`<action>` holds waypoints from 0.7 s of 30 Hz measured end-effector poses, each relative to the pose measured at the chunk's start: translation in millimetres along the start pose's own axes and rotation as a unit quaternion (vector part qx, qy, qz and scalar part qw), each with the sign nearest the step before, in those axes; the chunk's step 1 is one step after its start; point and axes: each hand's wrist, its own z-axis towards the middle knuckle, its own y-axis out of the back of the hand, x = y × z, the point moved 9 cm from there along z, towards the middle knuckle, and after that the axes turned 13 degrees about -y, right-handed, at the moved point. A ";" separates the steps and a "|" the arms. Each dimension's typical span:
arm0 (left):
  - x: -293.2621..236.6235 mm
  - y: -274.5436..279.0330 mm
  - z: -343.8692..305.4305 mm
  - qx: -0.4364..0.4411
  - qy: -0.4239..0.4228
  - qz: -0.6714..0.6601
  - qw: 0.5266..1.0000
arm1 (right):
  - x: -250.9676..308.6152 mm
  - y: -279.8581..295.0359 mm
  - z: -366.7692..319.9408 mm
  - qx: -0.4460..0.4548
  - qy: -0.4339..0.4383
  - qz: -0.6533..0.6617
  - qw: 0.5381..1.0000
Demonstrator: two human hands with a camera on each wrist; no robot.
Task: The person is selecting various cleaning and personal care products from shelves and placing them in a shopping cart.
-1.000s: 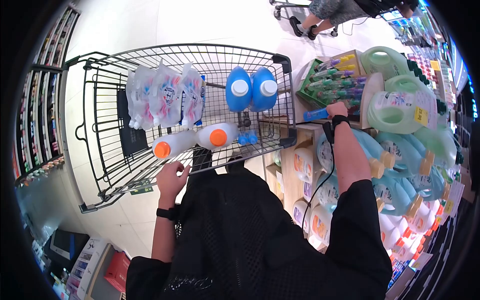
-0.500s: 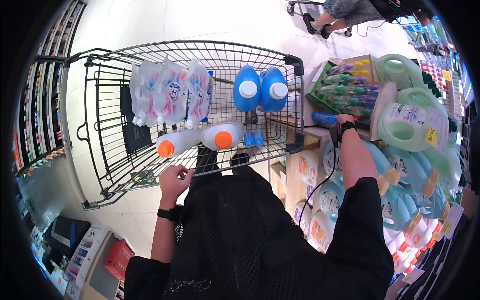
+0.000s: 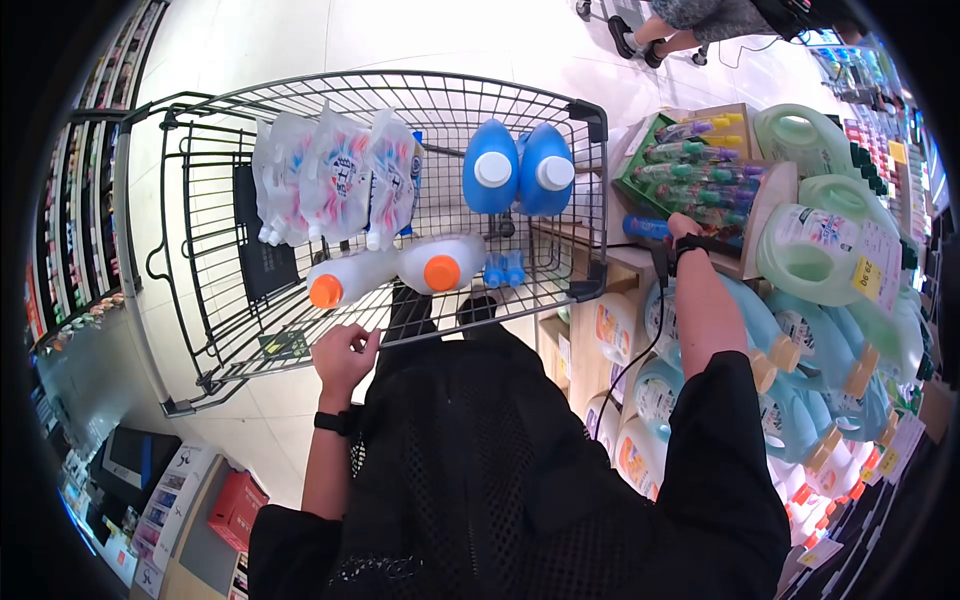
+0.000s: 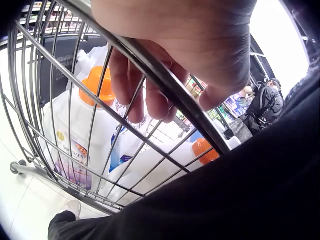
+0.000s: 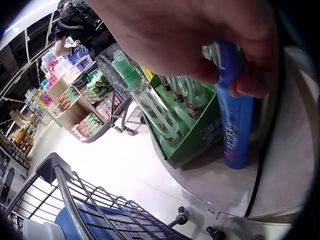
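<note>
In the right wrist view, my right hand (image 5: 200, 45) pinches the neck of a slim blue bottle (image 5: 235, 127) between thumb and fingers. The bottle stands nearly upright against the shelf top beside a green display box (image 5: 192, 142), its cap mostly covered by the hand. Clear bottles with green tops (image 5: 145, 100) fill that box. My left hand (image 3: 343, 360) grips the near rim of the shopping cart (image 4: 187, 105), fingers curled over the bar. Just below those fingers lie white jugs with orange caps (image 4: 75, 135).
Inside the cart are several white pouches (image 3: 340, 180), two blue jugs (image 3: 490, 165) and small blue-capped bottles (image 3: 503, 268). Large green jugs (image 3: 800, 245) and teal jugs (image 3: 790, 330) crowd the shelf at right. Another person (image 3: 690, 25) stands at the far side. A black cable (image 3: 640, 365) hangs by my right wrist.
The blue bottle has gone from lying outstretched to standing more upright beside the green box, with my right hand still holding it. My left hand stays at the cart rim.
</note>
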 end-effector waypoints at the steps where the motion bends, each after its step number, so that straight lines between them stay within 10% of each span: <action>1: -0.1 0.9 -0.2 -0.005 -0.001 0.000 1.000 | -3.4 10.1 4.7 -0.064 -0.036 0.002 0.997; 4: 0.2 1.1 -1.1 -0.007 -0.007 -0.003 1.000 | -1.5 28.1 0.5 0.150 0.035 0.097 0.983; 21: 1.5 0.5 -2.4 -0.016 -0.004 -0.003 1.000 | -5.7 37.4 -132.5 0.002 0.167 -0.137 0.976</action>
